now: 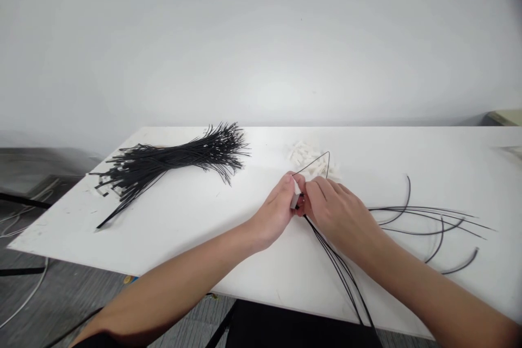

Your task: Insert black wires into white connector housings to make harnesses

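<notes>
Near the middle of the white table, my left hand is closed around a small white connector, its thumb on the near face. My right hand is pressed against the connector's right side, with its fingers closed on a black wire that bends up in a sharp peak above both hands. The right fingertips are partly hidden. Several black wires hang from below the hands toward the table's front edge. Behind the hands is a pile of small white connectors.
A large bundle of black wires lies on the table at the left. Several loose black wires curve over the table at the right, partly behind my right forearm. A black seat is below the front edge.
</notes>
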Demonstrator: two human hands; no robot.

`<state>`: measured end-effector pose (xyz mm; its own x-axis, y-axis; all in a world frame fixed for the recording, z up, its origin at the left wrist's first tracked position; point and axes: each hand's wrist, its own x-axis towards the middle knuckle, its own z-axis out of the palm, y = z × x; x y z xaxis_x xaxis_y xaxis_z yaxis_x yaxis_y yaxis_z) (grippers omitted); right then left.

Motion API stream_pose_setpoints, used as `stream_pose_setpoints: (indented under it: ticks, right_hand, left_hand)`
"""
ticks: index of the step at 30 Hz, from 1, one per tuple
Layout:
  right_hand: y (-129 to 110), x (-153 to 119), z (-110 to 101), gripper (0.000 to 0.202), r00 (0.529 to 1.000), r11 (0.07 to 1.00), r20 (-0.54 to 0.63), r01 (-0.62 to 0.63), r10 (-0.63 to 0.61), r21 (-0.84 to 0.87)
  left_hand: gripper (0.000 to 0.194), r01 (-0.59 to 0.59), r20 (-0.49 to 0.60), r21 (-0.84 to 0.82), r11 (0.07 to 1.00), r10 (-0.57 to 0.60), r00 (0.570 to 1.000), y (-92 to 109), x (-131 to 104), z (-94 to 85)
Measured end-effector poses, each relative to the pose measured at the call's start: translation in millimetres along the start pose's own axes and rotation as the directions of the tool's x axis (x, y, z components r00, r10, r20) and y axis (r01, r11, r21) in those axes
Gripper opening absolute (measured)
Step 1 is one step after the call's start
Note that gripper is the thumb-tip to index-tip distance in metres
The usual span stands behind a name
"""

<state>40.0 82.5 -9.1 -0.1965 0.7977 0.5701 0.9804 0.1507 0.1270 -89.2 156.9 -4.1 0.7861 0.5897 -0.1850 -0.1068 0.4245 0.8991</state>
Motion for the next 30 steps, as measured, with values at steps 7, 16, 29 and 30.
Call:
stream_pose_setpoints:
  ticks: [7,16,29,30]
  right_hand:
    - [-3.0,4.8,-1.9,0.023,0.997,0.997,0.017,-0.081,0.081,0.0]
    - [44.5,9.7,-34.8,0.023,0.767,0.471,0.641,-0.578,0.034,0.666]
    - [104.9,6.3,-53.9,0.021,0.714,-0.33,0.591,-0.492,0.377,0.805]
    - [104.9,6.5,-54.5,0.025,0.7,-0.347,0.568,-0.452,0.434,0.822]
  left_hand:
    - [0.041,-0.011,-0.037,-0.076,0.997,0.008,0.999,6.0,2.3,2.1]
    - [0.045,0.063,-0.065,-0.093,0.994,-0.069,0.995,7.4,1.3,4.8]
    - [0.043,0.127,-0.072,-0.18,0.975,-0.142,0.987,10.8,1.3,4.3]
    - [0.043,0.127,-0.063,-0.182,0.975,-0.141,0.988,11.0,1.3,3.9]
